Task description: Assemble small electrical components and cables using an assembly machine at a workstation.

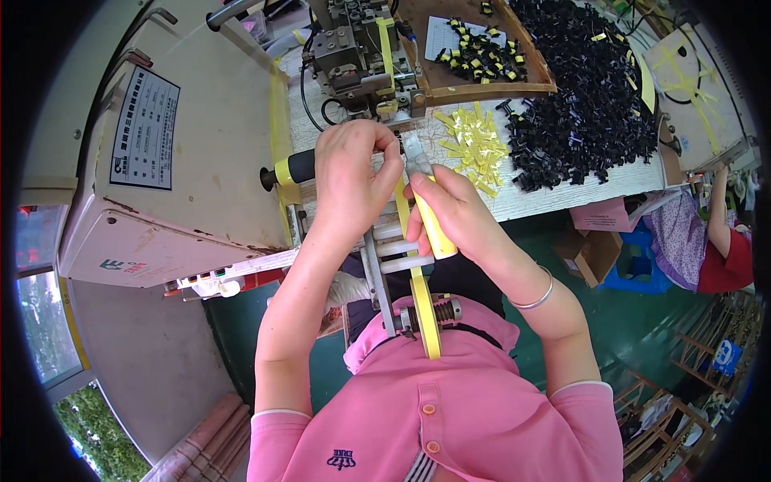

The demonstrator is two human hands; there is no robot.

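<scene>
In front of the small metal machine [357, 60], my left hand [351, 173] is closed, thumb and fingers pinched together at the tape path; whatever they hold is hidden. Close beside it, my right hand [459, 210] grips a yellow-handled tool [434, 229] with a pale flat tip, which points up toward the machine. The tip is too blurred to tell whether it is a blade or bristles. Between my hands a yellow strip [403, 205] runs from the machine down over white rollers [401, 263] to a yellow tape roll [426, 317] on a spindle.
Right of the machine lie a pile of yellow strips [474, 149] and a large heap of small black parts [582, 104]. A wooden tray [490, 92] holds black-and-yellow pieces. A black-gripped lever [300, 167] sticks out left, beside a big beige cabinet [197, 161]. Another person's arm [720, 205] shows far right.
</scene>
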